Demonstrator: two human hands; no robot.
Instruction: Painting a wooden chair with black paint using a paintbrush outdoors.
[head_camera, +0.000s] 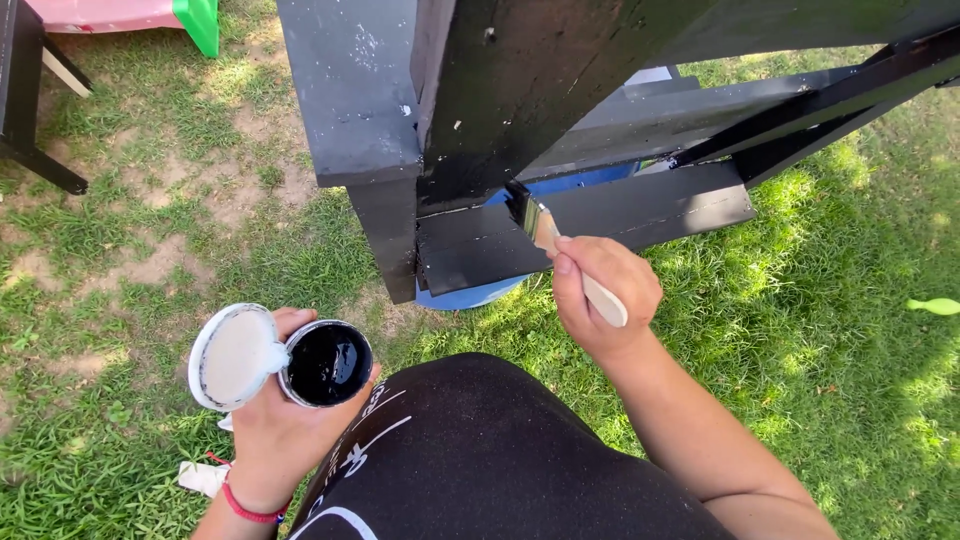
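Fingers (575, 275) of the right hand (600, 295) wrap a paintbrush (560, 250) touching the black wooden chair (600, 210); the left hand (280, 420) grips a paint can (328, 363) and lid (235, 357).

the chair (480, 110) is black, flecked with small white specks. the brush (560, 250) has black bristles, a silver band and a pale wooden handle. the can (328, 363) holds glossy black paint; its lid (235, 357) is off-white inside. something blue (470, 295) shows under the chair. the grass (150, 220) is green with brown bare patches. a red band (245, 510) circles the wrist.
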